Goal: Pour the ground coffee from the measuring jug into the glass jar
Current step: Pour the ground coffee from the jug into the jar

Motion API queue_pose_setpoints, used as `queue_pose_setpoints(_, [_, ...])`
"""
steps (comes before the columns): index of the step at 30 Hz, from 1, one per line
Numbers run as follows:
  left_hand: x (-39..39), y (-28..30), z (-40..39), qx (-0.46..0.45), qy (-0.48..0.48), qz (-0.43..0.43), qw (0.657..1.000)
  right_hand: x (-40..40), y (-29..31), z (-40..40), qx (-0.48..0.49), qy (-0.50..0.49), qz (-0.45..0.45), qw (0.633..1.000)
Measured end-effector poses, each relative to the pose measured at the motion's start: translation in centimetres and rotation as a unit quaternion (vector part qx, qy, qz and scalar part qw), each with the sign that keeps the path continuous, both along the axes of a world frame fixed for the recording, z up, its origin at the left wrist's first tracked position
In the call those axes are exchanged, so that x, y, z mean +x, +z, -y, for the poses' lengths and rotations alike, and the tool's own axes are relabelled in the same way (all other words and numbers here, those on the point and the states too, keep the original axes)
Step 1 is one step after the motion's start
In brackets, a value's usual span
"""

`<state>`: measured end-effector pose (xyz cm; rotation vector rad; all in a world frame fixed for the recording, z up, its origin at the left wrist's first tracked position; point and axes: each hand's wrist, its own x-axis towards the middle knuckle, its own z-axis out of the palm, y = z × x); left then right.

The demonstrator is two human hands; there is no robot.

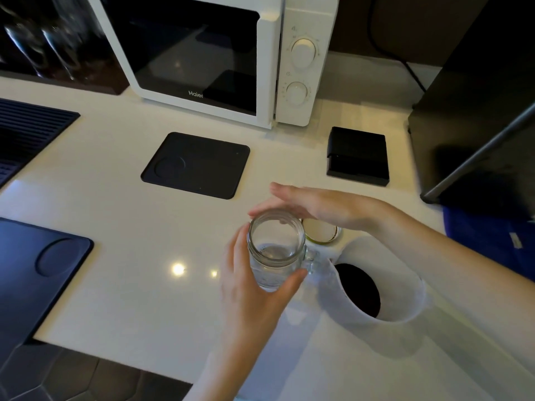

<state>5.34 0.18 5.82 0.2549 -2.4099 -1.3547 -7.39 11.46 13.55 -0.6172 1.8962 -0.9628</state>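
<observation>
While the glass jar stands open-mouthed on the white counter, nothing has been poured yet, by the look of it: the jar shows clear glass right down to its base, bar perhaps a dark speck or two. The left hand grips it from the near side, thumb hooked round the front, fingers round the far flank. The right hand hovers flat just beyond the jar's rim, fingers straight and together, holding nothing; whether the fingertips brush the rim, I can't tell. Under that right palm lies a lid, pale inside, presumably the jar's own, already off. And the measuring jug sits just to the right of the left hand, beneath the right forearm, a dark bed of ground coffee in the bottom of it, untouched by either hand. So the whole pour is left: jug to be lifted, tipped, emptied into that jar.
</observation>
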Motion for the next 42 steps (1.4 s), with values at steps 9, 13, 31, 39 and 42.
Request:
queue_pose_setpoints(9, [-0.4,-0.2,1.5,0.038,-0.033,0.021,0.999,0.6,0.4,-1.4,-0.008,-0.044,0.007,0.999])
queue_pose_setpoints(13, [-0.2,-0.6,2.9,0.063,-0.038,0.021,0.997,0.6,0.1,-2.5,-0.037,-0.075,-0.016,0.996])
queue_pose_setpoints(31, [0.4,-1.4,1.7,0.023,-0.019,-0.025,0.999,0.2,-0.4,-0.4,-0.017,-0.092,-0.041,0.995])
queue_pose_setpoints(39, [-0.6,-1.8,5.0,0.061,-0.082,-0.014,0.995,0.1,-0.5,-2.4,-0.009,-0.139,-0.073,0.988])
queue_pose_setpoints(42, [-1.0,-1.7,5.7,0.050,-0.060,-0.017,0.997,0.5,-0.4,-3.3,0.001,-0.129,-0.094,0.987])
